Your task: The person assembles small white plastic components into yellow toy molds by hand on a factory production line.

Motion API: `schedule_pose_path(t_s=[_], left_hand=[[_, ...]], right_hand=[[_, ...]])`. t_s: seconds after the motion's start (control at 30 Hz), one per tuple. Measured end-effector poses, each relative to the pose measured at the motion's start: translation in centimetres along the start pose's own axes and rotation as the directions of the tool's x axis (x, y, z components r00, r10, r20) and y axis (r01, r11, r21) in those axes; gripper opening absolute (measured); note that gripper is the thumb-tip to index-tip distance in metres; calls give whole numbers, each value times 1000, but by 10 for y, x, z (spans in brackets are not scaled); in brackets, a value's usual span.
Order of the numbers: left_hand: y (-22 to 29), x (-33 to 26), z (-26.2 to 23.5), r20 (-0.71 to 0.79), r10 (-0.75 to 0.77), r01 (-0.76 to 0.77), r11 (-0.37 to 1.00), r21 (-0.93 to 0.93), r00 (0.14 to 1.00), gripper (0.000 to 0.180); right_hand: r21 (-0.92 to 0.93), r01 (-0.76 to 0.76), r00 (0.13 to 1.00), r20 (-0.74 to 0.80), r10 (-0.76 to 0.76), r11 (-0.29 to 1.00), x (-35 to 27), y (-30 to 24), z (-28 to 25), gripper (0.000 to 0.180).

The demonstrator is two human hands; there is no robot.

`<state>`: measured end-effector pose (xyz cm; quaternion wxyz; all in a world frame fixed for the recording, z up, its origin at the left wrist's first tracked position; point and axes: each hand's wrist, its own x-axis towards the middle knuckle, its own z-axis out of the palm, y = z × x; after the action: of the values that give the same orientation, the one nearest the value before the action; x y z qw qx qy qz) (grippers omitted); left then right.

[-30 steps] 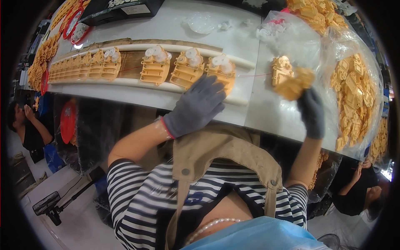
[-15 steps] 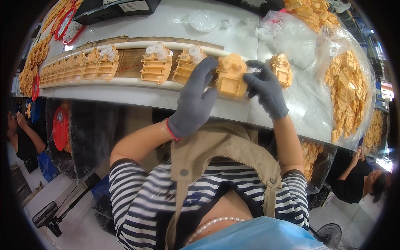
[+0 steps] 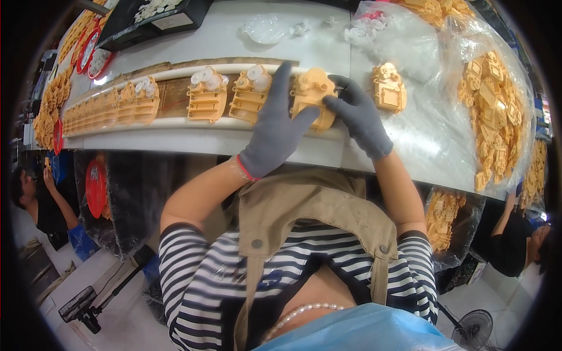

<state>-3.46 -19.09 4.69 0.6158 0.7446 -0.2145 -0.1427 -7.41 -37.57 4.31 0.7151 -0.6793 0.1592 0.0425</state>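
Note:
A yellow plastic housing (image 3: 314, 88) with a round raised top stands upright between my two hands, at the right part of the white rails. My left hand (image 3: 274, 126), in a grey glove, is at its left side, fingers stretched up along the edge and thumb pressed on its lower front. At the right edge, my gloved right hand (image 3: 362, 120) grips the housing with thumb and bent fingers. To the left, another yellow housing (image 3: 249, 96) with white gears rests on the rails beside my left fingers. A separate yellow housing (image 3: 389, 88) lies to the right of my right hand.
More yellow housings (image 3: 136, 99) line the rails (image 3: 175, 123) leftward. A clear bag of yellow parts (image 3: 492, 117) lies at right. Small white parts (image 3: 372, 26), a clear plastic dish (image 3: 264, 28) and a black box (image 3: 155, 23) are at the back. Co-workers sit at both sides.
My left thumb has come onto the housing's lower front, and my left fingers have straightened upward. The right hand keeps its grip. The whole view has shifted slightly.

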Motion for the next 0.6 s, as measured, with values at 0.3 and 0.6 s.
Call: schedule_pose_path(t_s=[0.3, 0.6], left_hand=[[27, -6, 15, 196, -66, 133, 927, -350, 978, 49], [33, -2, 47, 193, 363, -336, 929, -158, 912, 51]], right_hand=[[10, 427, 904, 2, -427, 904, -43, 5, -22, 41], [-297, 525, 684, -411, -603, 798, -50, -24, 0, 41]])
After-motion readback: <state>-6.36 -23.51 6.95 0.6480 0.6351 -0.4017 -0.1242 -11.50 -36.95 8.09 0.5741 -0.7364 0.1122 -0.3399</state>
